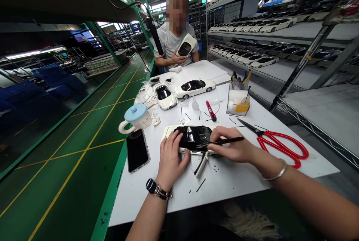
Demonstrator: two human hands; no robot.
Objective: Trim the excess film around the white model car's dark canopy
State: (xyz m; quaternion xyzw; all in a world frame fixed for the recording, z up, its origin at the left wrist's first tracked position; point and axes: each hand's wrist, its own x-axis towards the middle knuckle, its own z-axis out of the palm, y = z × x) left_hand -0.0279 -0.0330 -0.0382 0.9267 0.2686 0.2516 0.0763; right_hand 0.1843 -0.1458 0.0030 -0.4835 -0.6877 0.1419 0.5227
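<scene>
A white model car (pixel 168 132) with a dark roof and windows lies before me, one door (pixel 202 164) swung out toward me. My left hand (pixel 172 155) rests on it, fingers spread over the dark top and thumb at the near side. In my right hand (pixel 231 144) is a pair of black tweezers (pixel 235 139), pinched between thumb and fingers. Their tip reaches the car's near window edge above the door; whether anything is between the tips I cannot make out. Small black strips (pixel 201 185) and crumbs lie near the door.
Red-handled scissors (pixel 280 145) lie right, a red utility knife (pixel 211 111) and a tool holder (pixel 238 101) beyond. Left are a phone (pixel 137 151) and a lidded mug (pixel 137 117). Two more model cars (pixel 196 87) stand behind. Across the table a person (pixel 175 35) holds another.
</scene>
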